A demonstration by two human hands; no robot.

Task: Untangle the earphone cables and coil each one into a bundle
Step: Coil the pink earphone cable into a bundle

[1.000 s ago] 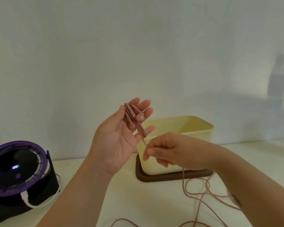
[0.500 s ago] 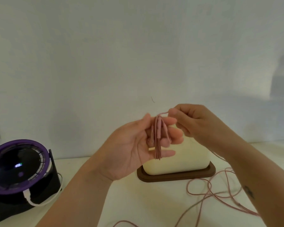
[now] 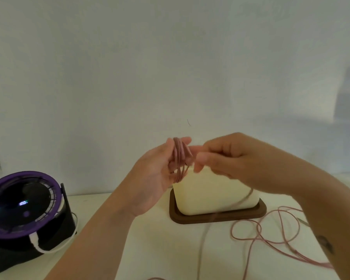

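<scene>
Holding both forearms raised above the table (image 3: 150, 245), the person works at chest height in front of a pale wall. Their left hand (image 3: 150, 178) is lifted with the palm turned to the right and its fingers (image 3: 185, 140) mostly straight and pointing up, and several loops of the pink earphone cable (image 3: 179, 156) are wound around them. Just right of it, almost touching, the right hand (image 3: 230, 158) has its fingers curled and seems to pinch the strand next to the loops, though blur hides the exact grip. From under this hand the cable drops across the near face of a cream box (image 3: 206, 197) standing on a brown tray (image 3: 216, 219). The loose length (image 3: 257, 229) sprawls in curls on the table to the right. Far left sits a black device (image 3: 22, 207) with a purple rim.
</scene>
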